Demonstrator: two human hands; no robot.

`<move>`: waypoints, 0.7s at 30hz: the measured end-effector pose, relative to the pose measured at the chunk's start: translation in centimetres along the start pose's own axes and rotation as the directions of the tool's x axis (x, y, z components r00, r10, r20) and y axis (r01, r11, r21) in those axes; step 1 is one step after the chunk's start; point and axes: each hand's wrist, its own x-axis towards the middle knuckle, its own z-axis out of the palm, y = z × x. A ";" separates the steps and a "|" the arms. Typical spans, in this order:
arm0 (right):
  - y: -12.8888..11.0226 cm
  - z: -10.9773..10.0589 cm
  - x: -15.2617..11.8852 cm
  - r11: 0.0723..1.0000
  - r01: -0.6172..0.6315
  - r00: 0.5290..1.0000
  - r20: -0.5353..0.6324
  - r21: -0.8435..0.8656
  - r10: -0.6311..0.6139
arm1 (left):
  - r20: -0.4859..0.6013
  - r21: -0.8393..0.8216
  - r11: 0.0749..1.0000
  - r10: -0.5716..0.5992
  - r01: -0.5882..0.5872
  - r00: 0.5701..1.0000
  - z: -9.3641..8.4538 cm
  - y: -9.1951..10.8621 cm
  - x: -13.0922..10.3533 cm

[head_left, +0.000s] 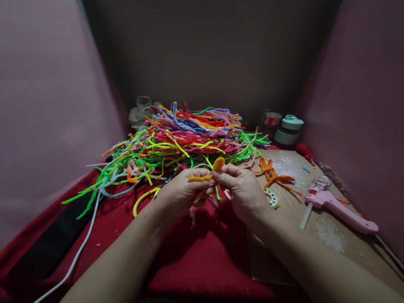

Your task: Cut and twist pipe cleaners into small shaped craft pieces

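Both hands meet over the front of the red-covered table, closed on an orange pipe cleaner (pixel 218 164) with a bent loop at its top. My left hand (pixel 186 189) grips its lower part, and orange ends stick out by the fingers. The thumb and forefinger of my right hand (pixel 243 191) pinch it just under the loop. Right of my hands, several bent orange pipe cleaners (pixel 271 174) lie on a brown board (pixel 285 250). A white ring with holes (pixel 272 198) sits partly behind my right wrist.
A large heap of colourful pipe cleaners (pixel 192 138) fills the back of the table. On the board lies a pink glue gun (pixel 342 210). A lidded jar (pixel 288 131) stands behind. Yellow-handled scissors (pixel 140 200), a white cable (pixel 83 245) and a black flat object (pixel 53 239) are at left.
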 end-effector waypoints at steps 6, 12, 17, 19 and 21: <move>0.0 -0.2 0.0 1.000 0.004 1.000 -0.011 0.005 -0.004 | -0.042 0.140 0.987 0.081 -0.075 0.996 -0.1 -0.3 0.1; 0.3 -0.4 0.2 0.999 0.026 1.000 0.014 -0.044 -0.026 | -0.032 0.314 0.948 0.064 -0.051 0.997 0.3 0.3 -0.2; 0.2 -0.8 0.8 0.984 0.099 0.994 -0.030 -0.149 -0.104 | -0.052 0.535 0.845 0.061 -0.024 0.997 0.0 1.1 -0.5; 0.1 -0.8 0.9 0.981 0.102 0.993 -0.034 -0.165 -0.109 | -0.137 0.576 0.814 0.188 -0.076 0.972 -0.2 1.1 -0.4; 0.0 -0.7 0.8 0.982 0.091 0.995 -0.034 -0.163 -0.098 | -0.192 0.574 0.808 0.294 -0.135 0.936 -0.4 0.9 -0.2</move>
